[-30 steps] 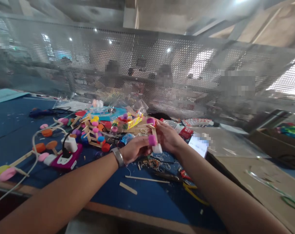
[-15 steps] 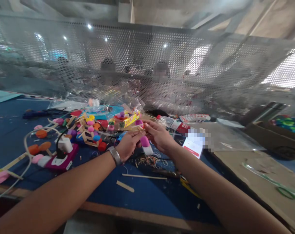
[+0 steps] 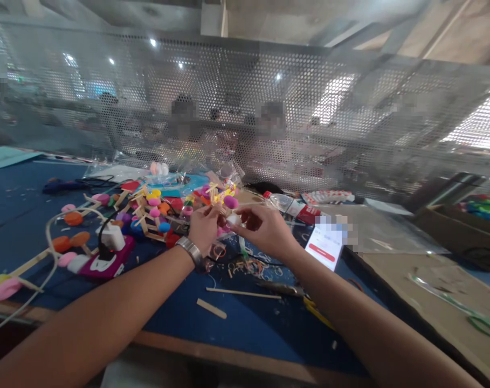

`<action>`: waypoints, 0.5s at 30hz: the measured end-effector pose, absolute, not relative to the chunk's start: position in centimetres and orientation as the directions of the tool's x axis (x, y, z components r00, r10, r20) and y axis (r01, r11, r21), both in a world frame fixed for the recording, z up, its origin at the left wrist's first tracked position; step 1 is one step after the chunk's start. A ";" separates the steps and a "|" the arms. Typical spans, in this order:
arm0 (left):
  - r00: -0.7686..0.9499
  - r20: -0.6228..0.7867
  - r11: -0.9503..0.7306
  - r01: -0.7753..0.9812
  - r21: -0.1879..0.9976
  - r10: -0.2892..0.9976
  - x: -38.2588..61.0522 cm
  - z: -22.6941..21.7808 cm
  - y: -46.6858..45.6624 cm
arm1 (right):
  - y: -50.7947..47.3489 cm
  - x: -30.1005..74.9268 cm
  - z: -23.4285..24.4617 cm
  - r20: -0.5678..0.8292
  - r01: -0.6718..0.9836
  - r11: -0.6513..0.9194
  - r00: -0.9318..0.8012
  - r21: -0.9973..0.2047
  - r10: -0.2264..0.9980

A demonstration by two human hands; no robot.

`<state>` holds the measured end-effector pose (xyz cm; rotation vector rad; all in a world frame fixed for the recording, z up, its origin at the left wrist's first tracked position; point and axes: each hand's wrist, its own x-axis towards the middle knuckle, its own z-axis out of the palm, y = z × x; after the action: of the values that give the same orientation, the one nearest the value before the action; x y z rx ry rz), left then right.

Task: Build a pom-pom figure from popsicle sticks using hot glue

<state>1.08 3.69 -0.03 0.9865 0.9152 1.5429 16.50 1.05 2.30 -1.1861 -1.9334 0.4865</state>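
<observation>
My left hand (image 3: 205, 229), with a silver band at the wrist, is closed on a small wooden stick assembly (image 3: 213, 193) that rises above the fingers. A magenta rounded piece (image 3: 230, 202) sits on the assembly, and more pink shows below the fingers. To its right, my right hand (image 3: 264, 229) has thumb and fingertips pinched at a white rounded piece (image 3: 233, 220), close to the left fingertips. The exact contact is partly hidden. Left of the hands lies a pile of joined sticks with coloured rounded pieces (image 3: 153, 213).
A magenta power strip (image 3: 123, 253) with a white plug and cable stands left. Loose sticks (image 3: 211, 309), rubber bands (image 3: 253, 267) and yellow-handled scissors (image 3: 315, 311) lie in front. A lit phone (image 3: 324, 248), bottle (image 3: 301, 209) and cardboard (image 3: 414, 285) are right.
The stick assembly has turned upward in my left hand, its magenta piece now higher. My right hand has shifted slightly lower, now at a white piece. The view has shifted slightly.
</observation>
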 end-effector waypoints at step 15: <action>0.713 0.377 -0.716 0.249 0.652 0.591 1.3 -0.4 -0.4 | 0.3 17.5 5.9 0.432 0.500 0.450 -0.161 -0.740 0.887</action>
<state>1.27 -0.45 -0.41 2.3420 0.6370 0.7829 17.47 0.31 5.85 -1.1814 -1.8112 0.5472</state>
